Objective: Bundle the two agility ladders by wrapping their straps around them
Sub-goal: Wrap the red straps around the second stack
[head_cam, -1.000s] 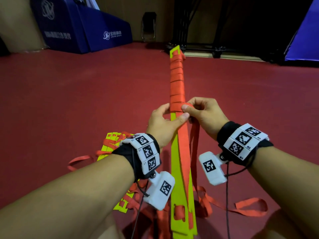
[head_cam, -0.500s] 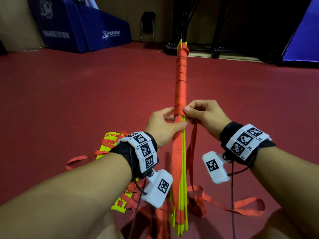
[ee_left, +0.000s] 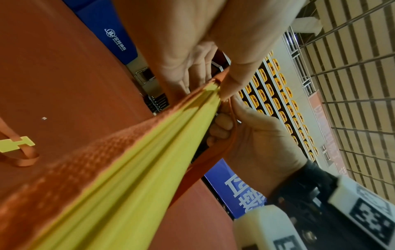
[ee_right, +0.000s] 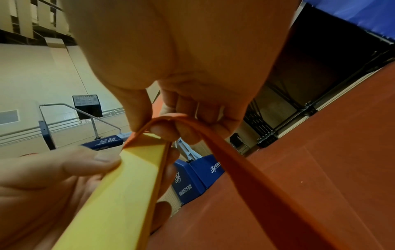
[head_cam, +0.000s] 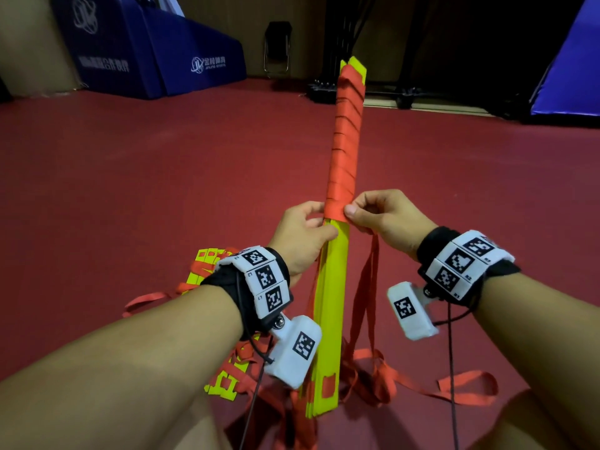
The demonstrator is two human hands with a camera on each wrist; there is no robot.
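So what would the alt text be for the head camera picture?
Two hands hold a stack of yellow ladder rungs upright over a red floor: the left hand grips the stack, the right hand pinches the orange strap wrapped around its upper half.

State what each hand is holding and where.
Left hand grips the yellow ladder bundle just below the wrapped part. Right hand pinches the orange strap at the lowest wrap.
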